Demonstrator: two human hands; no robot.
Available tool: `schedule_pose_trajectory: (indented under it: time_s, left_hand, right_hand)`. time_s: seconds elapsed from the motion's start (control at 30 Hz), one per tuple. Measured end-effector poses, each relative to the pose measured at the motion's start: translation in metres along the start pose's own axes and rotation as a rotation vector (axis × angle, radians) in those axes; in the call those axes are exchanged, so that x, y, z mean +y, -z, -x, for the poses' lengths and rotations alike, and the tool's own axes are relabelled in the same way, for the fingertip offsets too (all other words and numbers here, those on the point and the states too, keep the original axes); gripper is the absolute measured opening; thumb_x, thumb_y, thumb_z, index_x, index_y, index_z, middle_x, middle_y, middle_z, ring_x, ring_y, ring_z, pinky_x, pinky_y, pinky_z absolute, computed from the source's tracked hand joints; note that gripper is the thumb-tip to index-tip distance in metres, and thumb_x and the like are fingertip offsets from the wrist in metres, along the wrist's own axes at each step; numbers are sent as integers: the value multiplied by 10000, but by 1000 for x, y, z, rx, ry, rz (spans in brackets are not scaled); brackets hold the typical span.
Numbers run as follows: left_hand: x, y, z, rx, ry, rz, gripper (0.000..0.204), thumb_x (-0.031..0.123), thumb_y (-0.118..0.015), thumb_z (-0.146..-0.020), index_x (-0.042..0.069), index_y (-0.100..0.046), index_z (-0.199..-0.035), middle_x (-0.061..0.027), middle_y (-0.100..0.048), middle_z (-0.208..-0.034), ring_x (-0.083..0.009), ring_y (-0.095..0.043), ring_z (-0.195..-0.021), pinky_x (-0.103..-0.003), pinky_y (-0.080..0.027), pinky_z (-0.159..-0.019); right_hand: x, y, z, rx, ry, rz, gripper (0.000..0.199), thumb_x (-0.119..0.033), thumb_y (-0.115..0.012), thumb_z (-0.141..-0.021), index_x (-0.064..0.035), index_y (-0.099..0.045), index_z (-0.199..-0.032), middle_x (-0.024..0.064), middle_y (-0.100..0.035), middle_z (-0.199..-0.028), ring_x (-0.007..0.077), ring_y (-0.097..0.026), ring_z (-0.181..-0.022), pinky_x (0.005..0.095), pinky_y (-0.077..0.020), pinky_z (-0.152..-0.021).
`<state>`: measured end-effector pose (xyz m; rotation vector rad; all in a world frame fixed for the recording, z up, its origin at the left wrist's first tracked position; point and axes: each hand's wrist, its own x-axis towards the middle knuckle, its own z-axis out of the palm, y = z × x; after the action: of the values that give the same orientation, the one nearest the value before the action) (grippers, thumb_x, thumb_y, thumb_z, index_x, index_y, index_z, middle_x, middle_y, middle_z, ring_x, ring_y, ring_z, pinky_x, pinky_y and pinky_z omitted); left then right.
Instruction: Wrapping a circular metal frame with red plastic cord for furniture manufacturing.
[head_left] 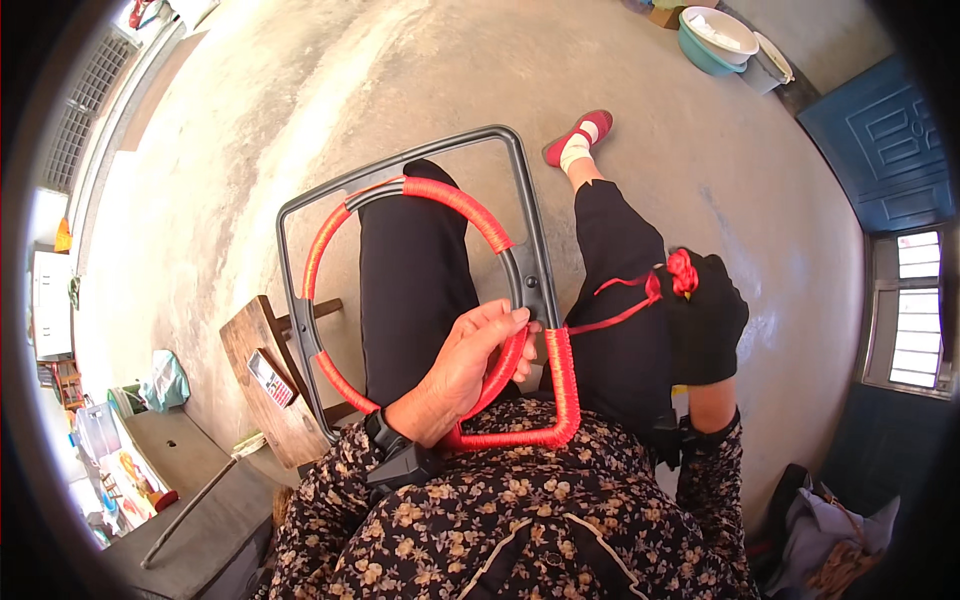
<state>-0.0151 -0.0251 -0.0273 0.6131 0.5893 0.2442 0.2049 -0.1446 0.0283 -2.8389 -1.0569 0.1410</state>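
Floral top (520,530) is filling the lower edge, nearest the lens, its sleeves leading to two hands set well apart. Left hand (465,365), bare, is gripping the right side of a ring inside a black frame (534,290), thumb pressing on the front, fingers curling behind. Right hand (708,325), black-gloved, is clasping a bunched red cord (683,272) over the right leg; dark fabric is hiding how each finger sits. One loose strand is running between that bunch and the frame's red-wrapped side. Frame is leaning over the lap, mainly the left thigh; red binding is covering stretches of the ring and the near right corner, black showing between. Dark trousers (410,290) are showing through the ring. Right foot is wearing a red shoe (578,138). Further left, a wooden stool (245,340) is bearing a phone (271,380). Far right, basins (708,55) are standing near a blue door (885,150).
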Motion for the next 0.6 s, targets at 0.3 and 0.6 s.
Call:
schedule_pose_trajectory:
  time_s: [0.3, 0.6]
  left_hand:
    - [-2, -1, 1, 5, -48, -47, 285, 275, -586, -911, 3, -612, -991, -33, -617, -759, -103, -584, -601, -223, -496, -529]
    - [0, -9, 1, -24, -44, 100, 314, 204, -633, -836, -40, -599, -1031, -81, -640, -823, -177, -632, -736, -284, -527, -705]
  right_hand:
    - [-42, -10, 32, -25, 841, -572, 430, -176, -729, -730, -52, -580, -1115, 95, -580, -1021, 280, -585, -929, 359, -475, -812]
    - [-41, -22, 37, -595, 245, -1149, 305, -59, -683, -760, -28, -570, -1041, 91, -602, -945, 188, -605, -865, 301, -481, -777]
